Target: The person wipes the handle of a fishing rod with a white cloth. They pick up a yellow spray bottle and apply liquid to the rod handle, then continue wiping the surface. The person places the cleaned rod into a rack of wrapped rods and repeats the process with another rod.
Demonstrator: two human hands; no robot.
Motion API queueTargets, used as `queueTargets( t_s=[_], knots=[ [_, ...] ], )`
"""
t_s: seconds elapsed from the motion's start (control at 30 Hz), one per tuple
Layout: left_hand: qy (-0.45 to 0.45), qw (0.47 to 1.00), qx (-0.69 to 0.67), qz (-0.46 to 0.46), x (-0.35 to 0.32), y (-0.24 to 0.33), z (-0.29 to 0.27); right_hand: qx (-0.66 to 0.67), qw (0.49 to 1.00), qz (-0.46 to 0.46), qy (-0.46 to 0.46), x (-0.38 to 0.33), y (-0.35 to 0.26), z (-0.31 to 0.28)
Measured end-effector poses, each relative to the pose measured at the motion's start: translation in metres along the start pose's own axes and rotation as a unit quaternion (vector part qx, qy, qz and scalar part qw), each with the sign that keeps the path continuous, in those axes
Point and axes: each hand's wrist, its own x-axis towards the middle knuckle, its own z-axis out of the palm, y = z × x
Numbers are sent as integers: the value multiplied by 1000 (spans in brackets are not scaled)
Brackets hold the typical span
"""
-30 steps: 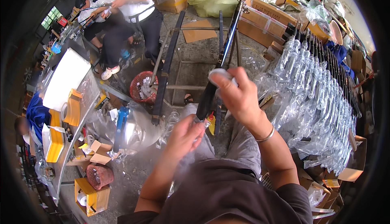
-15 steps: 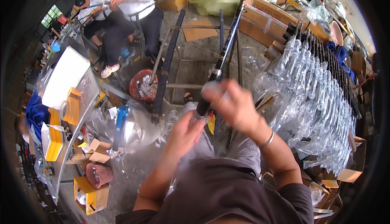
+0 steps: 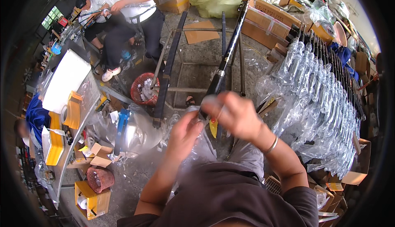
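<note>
Right hand (image 3: 236,114) curled round lower end of long black rod (image 3: 227,58), thin clear plastic at fingers. Rod slants up and away over metal frame (image 3: 181,58). Left hand (image 3: 185,130) just beside, fingers half bent, pinching clear plastic sleeve (image 3: 197,151) (blurred). Bagged rods (image 3: 325,95) stacked right.
</note>
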Motion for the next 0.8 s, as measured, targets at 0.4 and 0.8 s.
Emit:
queueTargets(
  t_s=[0.4, 0.8],
  knots=[
    [-34, 998, -30, -53, 0, -1, -3, -16, 999, 33, 34, 6, 7, -6],
    [14, 996, 33, 81, 25, 8, 14, -10, 998, 47, 49, 16, 2, -14]
  ],
)
